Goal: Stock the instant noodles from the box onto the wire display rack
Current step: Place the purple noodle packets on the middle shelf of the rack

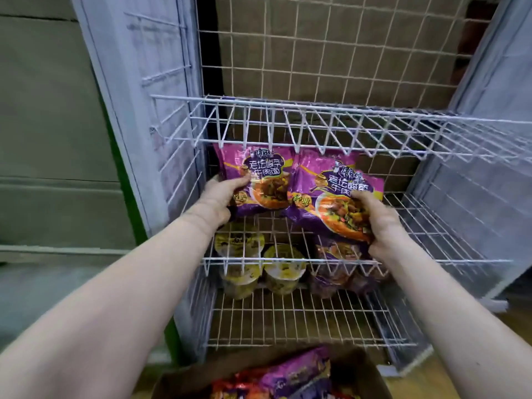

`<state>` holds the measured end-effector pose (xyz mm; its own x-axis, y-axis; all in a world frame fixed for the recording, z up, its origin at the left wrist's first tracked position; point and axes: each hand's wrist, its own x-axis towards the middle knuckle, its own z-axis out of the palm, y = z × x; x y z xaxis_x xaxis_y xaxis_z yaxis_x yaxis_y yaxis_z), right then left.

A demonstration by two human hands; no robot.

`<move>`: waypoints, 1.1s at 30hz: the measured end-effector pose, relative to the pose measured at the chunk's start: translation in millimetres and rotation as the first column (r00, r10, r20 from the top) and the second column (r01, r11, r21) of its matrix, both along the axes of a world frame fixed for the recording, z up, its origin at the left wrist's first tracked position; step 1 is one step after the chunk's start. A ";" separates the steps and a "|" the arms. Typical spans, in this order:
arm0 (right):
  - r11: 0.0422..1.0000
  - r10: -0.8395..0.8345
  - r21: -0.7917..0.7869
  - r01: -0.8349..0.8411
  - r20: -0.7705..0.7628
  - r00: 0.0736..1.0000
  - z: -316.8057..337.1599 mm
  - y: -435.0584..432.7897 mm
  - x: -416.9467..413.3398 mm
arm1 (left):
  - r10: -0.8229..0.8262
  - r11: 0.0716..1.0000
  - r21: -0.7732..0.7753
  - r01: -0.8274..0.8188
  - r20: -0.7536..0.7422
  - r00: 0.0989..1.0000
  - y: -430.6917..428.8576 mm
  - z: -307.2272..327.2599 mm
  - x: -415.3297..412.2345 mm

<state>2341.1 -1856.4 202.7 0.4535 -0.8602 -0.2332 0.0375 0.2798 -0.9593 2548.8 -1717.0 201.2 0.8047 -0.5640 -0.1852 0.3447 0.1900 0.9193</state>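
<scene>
Two purple instant noodle packs stand side by side on the middle shelf of the white wire display rack (431, 226). My left hand (221, 197) grips the left pack (259, 171) at its lower left corner, thumb across the front. My right hand (377, 223) holds the right pack (331, 194) by its lower right edge; that pack leans to the right. At the bottom of the view the cardboard box (172, 381) stands open, with purple and red noodle packs (290, 375) inside.
The top wire shelf (316, 122) hangs just above the two packs. On the bottom shelf stand yellow noodle cups (283, 269) and purple cups (336, 269). Grey side panels (161, 67) flank the rack. A grey wall lies to the left.
</scene>
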 end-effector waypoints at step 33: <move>0.985 0.002 -0.173 -0.006 -0.027 1.000 -32.2 -23.5 20.0 | 0.199 0.740 0.446 -0.504 0.570 0.797 -43.4 -30.9 42.2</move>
<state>2361.1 -1879.9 170.5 0.4527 -0.8868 -0.0929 0.0108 0.1097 -0.9939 2591.1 -1760.4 170.3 0.9873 -0.1377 0.0793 -0.1267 -0.3815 0.9156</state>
